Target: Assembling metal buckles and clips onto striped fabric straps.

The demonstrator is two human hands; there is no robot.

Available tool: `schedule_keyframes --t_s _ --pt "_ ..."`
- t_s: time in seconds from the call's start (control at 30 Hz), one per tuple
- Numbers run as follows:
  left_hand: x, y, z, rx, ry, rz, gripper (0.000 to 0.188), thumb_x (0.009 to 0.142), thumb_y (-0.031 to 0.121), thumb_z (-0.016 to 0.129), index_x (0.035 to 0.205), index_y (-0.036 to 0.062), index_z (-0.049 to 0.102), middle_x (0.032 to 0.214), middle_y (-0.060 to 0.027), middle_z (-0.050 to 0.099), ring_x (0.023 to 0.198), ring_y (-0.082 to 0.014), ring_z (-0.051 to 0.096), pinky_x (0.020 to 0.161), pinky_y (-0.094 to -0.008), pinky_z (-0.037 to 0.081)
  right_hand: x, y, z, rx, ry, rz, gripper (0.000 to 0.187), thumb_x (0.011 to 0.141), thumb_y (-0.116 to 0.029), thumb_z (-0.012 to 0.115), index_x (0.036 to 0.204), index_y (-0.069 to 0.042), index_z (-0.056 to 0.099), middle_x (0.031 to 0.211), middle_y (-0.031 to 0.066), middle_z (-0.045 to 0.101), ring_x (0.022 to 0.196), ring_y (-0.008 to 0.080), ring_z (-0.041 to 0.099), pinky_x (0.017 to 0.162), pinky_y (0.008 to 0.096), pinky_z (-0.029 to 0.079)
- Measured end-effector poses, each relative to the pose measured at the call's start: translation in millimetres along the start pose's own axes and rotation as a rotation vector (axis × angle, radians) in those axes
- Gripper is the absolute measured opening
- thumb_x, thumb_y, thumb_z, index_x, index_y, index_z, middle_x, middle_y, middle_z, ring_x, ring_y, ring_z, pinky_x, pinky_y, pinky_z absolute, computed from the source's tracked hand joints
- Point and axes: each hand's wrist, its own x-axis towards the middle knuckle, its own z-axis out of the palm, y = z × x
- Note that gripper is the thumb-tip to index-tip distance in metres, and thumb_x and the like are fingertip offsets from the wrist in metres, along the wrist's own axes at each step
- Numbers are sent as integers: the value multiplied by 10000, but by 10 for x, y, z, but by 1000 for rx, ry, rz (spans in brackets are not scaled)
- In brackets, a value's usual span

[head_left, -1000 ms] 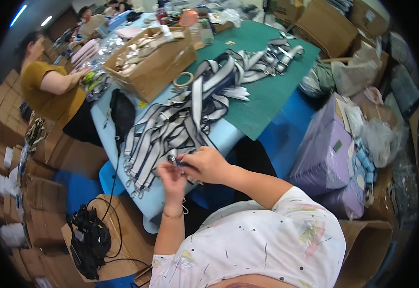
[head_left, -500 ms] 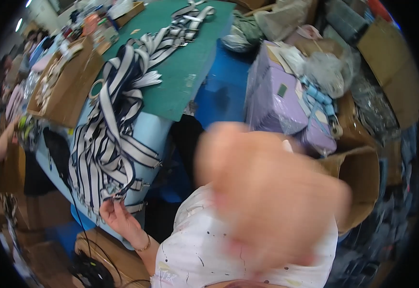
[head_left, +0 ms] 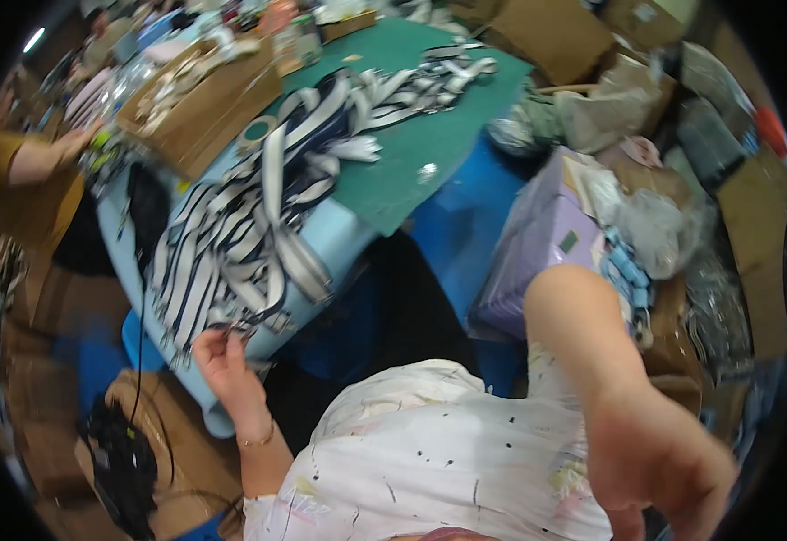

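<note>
Our left hand (head_left: 231, 365) sits at eight o'clock, its fingertips drawn narrow, seemingly pinching the metal-fitted end of one of the striped webbing straps (head_left: 273, 171). Our right hand (head_left: 659, 451) is out at four o'clock, low and slightly blurred, fingers bent downward past our white spattered shirt (head_left: 438, 433); its palm side is hidden, so we cannot tell whether it holds anything.

That is the change: a second ago both our hands met over one small fitting at the straps' near end, and half a second ago the right was a blur across our front. Now it is well apart from the straps. We judge that this leaves the left hand alone keeping the strap end within grasp, the two-handed work on the fitting broken off for the moment.

From the left hand the white-and-navy straps spread toward twelve o'clock over the pale blue tabletop (head_left: 344, 239), then toward one o'clock onto the green mat (head_left: 447, 153). A tape roll (head_left: 255, 132) lies just beside them, and a cardboard box of pale straps (head_left: 222, 117) stands between ten and eleven. Farther out, we see a mustard-sleeved co-worker (head_left: 23, 194) past nine and a plastic-wrapped purple stack (head_left: 529, 234) nearing three.
</note>
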Motion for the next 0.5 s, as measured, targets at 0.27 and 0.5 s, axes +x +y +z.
schedule_keyframes --t_s 0.27,0.5 --pt "-151 142 204 239 -56 114 514 872 -44 541 1346 55 370 1160 -105 528 1030 -154 513 893 -276 418 -1170 -265 -80 79 276 493 230 855 -288 650 940 -78 612 914 63 641 818 201 613 649 352 489" --pt "-415 145 497 367 -558 264 431 906 -11 511 1326 -23 416 1213 -144 535 1030 -201 561 876 -295 452 -2054 -386 351 -180 -397 1361 446 745 -230 741 1121 -83 552 1020 54 599 947 228 569 879 377 374"
